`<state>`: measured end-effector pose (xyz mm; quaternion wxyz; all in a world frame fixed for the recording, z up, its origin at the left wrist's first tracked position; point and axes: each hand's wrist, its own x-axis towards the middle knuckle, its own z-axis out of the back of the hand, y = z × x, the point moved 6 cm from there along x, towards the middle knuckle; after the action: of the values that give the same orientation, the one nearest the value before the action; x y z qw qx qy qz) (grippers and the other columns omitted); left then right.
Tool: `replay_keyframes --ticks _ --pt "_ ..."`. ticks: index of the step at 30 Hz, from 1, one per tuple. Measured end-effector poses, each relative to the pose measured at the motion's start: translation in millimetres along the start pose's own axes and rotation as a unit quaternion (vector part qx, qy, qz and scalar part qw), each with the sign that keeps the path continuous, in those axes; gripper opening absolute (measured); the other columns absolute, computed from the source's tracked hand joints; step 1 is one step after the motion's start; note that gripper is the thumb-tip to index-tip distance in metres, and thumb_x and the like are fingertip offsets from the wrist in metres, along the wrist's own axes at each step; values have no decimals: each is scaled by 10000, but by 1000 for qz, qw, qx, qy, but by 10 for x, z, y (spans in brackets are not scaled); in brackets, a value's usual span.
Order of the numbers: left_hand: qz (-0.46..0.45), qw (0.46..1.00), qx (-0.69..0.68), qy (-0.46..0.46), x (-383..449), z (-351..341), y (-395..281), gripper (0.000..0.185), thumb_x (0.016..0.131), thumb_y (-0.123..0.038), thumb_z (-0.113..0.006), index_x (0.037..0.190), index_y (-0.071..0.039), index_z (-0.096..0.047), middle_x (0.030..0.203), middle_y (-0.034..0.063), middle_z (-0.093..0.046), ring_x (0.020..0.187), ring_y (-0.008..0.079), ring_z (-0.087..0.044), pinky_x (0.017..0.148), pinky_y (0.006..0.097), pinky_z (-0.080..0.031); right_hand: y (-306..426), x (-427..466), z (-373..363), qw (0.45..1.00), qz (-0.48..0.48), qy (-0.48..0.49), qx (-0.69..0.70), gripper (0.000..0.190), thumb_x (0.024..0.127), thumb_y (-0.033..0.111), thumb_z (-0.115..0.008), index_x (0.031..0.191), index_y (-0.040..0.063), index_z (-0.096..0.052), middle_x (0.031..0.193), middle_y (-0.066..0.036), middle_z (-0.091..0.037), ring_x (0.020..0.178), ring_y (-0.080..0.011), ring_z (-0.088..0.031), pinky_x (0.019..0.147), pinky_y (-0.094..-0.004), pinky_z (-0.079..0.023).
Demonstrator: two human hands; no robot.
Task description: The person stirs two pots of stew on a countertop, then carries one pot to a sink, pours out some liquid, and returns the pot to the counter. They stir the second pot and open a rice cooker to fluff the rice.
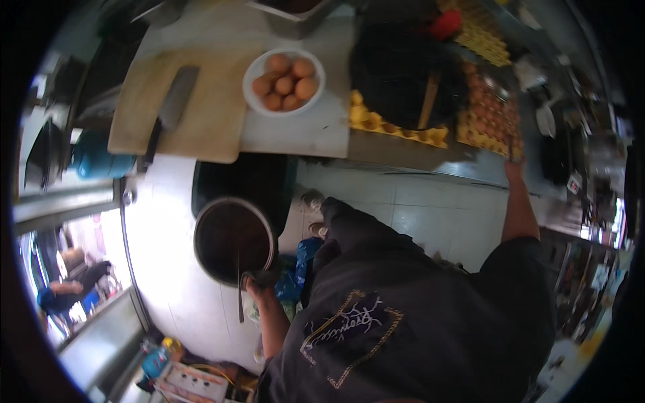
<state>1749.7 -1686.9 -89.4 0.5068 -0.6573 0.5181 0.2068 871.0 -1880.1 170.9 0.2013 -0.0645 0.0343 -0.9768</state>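
My left hand (pixel 256 286) is closed at the near rim of a deep round metal pot (pixel 199 242); a dark part there, a handle or cloth, is blurred. The pot holds dark contents, and a thin metal handle (pixel 240 307) leans out over its rim. On the right, my right hand (pixel 514 167) is at the counter edge, by the near corner of a tray of brown eggs (pixel 489 116). A narrow object (pixel 509 147) shows at its fingers, too blurred to tell whether it is gripped.
A cleaver (pixel 176 101) lies on a cutting board (pixel 216 111), its handle past the front edge. Beside it a white bowl (pixel 247 90) holds several brown eggs. A black wok (pixel 393 75) with a wooden handle (pixel 430 101) sits over a yellow egg tray (pixel 398 132). Blue bags (pixel 307 254) lie below.
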Motion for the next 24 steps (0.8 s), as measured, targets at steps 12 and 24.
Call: replay_keyframes --ticks 12,24 --pt "-65 994 -30 -81 -5 129 -36 121 758 -25 -552 860 -68 -601 850 69 -608 773 249 -608 717 369 -525 291 -278 170 977 104 -68 175 468 901 342 -508 1228 8 -489 1257 -112 -504 1116 -254 -509 905 -393 -418" --pt "-180 973 19 -146 -114 312 -109 231 806 -63 -598 1035 -50 -574 936 65 -609 827 222 -611 703 330 -521 2175 -3484 887 649 302 342 609 102 934 142 -487 1000 67 -510 688 40 -437 537 -63 -378 473 -214 -331"
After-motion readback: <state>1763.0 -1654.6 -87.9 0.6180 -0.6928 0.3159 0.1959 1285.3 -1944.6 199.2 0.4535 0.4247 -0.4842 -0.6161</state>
